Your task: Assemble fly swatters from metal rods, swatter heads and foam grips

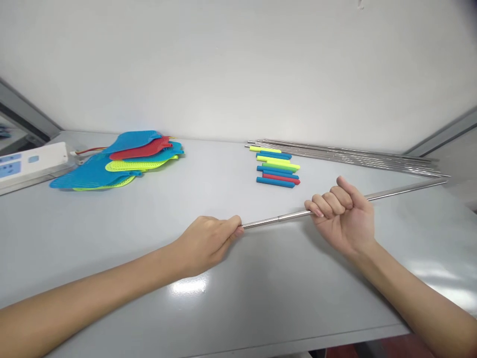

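A slim, shiny silver metal rod (294, 215) extends straight and slantwise over the gray surface (238, 308), its right end farther back, slightly thicker rightward of a visible joint.

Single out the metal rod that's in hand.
It's the slanting rod gripped by both the left hand and right hand; the other rods lie bunched near the back wall, with neither hand on them.

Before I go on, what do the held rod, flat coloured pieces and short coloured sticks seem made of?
Held rod: likely polished metal; silvery with bright reflections. Flat coloured pieces: probably satin plastic; thin, vivid, some perforated. Short coloured sticks: perhaps matte plastic or rubber; evenly coloured, no strong highlights.
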